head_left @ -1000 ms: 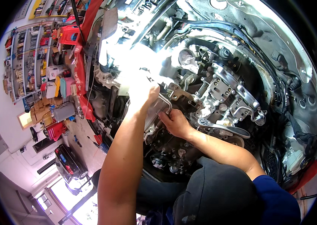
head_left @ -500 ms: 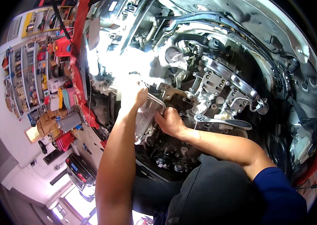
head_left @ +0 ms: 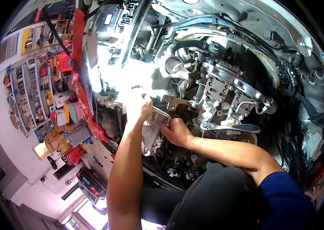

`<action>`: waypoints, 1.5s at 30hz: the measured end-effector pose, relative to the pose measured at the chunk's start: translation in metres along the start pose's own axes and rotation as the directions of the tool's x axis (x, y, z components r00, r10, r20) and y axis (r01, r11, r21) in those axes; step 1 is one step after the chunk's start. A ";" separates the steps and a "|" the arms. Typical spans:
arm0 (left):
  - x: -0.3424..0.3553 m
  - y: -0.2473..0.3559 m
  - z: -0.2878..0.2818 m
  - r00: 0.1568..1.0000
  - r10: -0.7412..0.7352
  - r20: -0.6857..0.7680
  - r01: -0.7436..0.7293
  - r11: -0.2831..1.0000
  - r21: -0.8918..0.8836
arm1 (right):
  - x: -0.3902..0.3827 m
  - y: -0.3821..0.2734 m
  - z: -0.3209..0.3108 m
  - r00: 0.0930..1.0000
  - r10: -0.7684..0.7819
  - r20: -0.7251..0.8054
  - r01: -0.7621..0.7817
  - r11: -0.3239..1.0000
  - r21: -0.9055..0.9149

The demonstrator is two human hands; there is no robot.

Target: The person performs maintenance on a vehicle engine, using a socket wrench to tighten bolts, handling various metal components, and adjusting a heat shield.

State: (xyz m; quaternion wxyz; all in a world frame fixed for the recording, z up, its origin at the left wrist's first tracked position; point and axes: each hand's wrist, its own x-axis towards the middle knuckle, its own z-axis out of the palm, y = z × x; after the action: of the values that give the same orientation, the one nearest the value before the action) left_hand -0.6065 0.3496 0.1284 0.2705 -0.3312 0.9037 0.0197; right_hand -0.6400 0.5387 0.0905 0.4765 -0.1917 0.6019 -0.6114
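In an open engine bay, a silver metal housing (head_left: 150, 134) sits low beside the engine, with a bent metal pipe (head_left: 162, 112) along its upper edge. My right hand (head_left: 178, 132) is closed around the pipe's lower end at the housing's right side. Over the housing's upper left, my left hand (head_left: 139, 107) has its fingers curled closed. Strong glare washes out that spot, so whatever they hold cannot be made out. A ratchet wrench (head_left: 231, 127) lies on the engine just above my right forearm, touched by neither hand.
The engine (head_left: 219, 90), with bolted metal plates, stands right of the hands. A metal bracket (head_left: 175, 102) juts out above my right hand. A crumpled wad (head_left: 177, 69) plugs a round opening. Dark hoses (head_left: 192, 23) run along the far side. Shelves of parts (head_left: 30, 90) stand at left.
The whole view has shifted slightly, with the workshop at left moving right and down. Both hands keep their places on and over the housing.
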 end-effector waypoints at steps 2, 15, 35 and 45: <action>-0.007 -0.002 0.010 0.992 0.056 -0.109 -0.059 0.998 -0.019 | 0.004 0.003 -0.004 0.997 0.031 0.075 -0.030 1.000 -0.005; -0.091 0.005 -0.016 0.860 -0.416 0.295 -0.082 -0.683 -0.726 | 0.011 -0.032 -0.019 0.940 0.317 0.128 -0.340 0.909 0.240; -0.135 0.049 0.086 0.738 0.021 -0.675 -0.315 0.895 -0.316 | 0.022 -0.060 -0.007 0.800 0.593 0.090 -0.552 0.669 0.497; -0.139 0.048 0.075 0.791 0.024 -0.611 -0.284 0.900 -0.332 | 0.020 -0.053 -0.014 0.857 0.466 0.218 -0.514 0.787 0.340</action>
State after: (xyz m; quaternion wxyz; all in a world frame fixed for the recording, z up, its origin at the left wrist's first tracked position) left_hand -0.5120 0.4847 0.1269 -0.1030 -0.2930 0.9422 0.1253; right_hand -0.6796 0.5211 0.1292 0.6832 0.0320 0.4677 -0.5599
